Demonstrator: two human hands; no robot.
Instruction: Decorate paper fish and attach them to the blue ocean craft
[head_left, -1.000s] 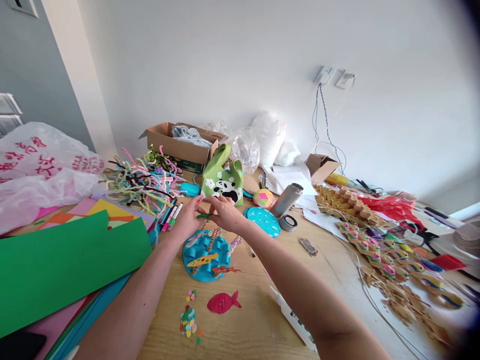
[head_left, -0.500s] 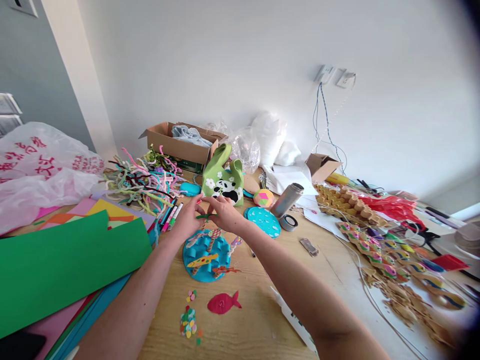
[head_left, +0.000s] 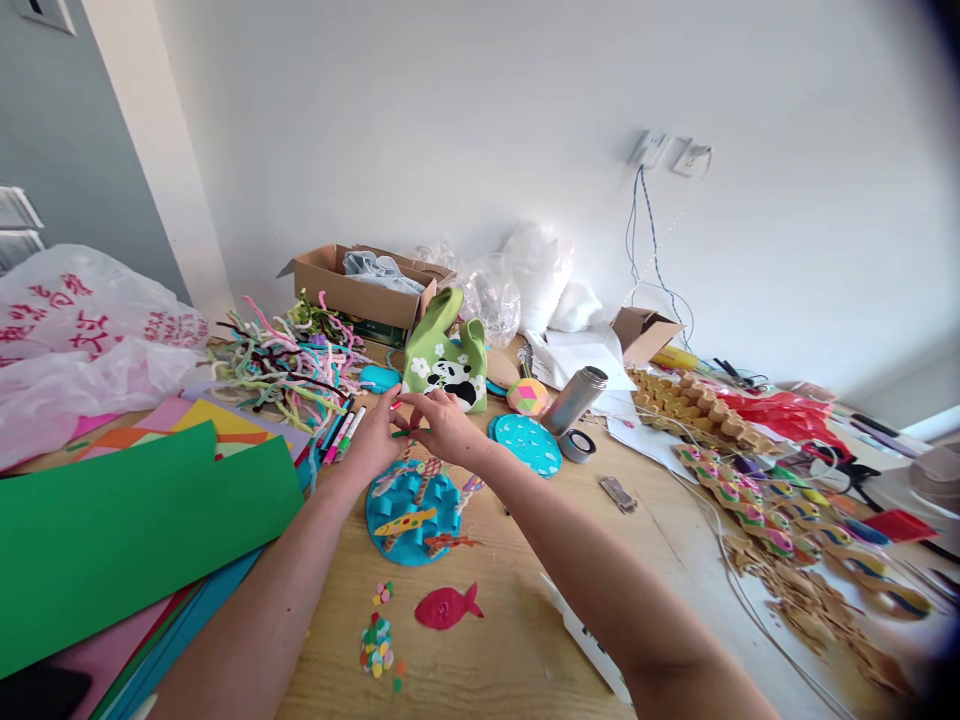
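Note:
My left hand and my right hand meet over the far edge of a round blue base. Between their pinched fingertips is a small green piece, partly hidden, its kind too small to make out. Paper fish stand on twisted stems on the base, among them a yellow spotted fish and an orange one. Nearer to me lie a red paper fish and a scatter of coloured paper dots.
Green paper sheets cover the left side, with a pile of pipe cleaners behind. A panda bag, a metal bottle, a tape roll and a blue disc stand beyond. Egg cartons fill the right.
The fingers shift slightly around the green piece, which shows at a slightly different angle. The rest of the table looks the same.

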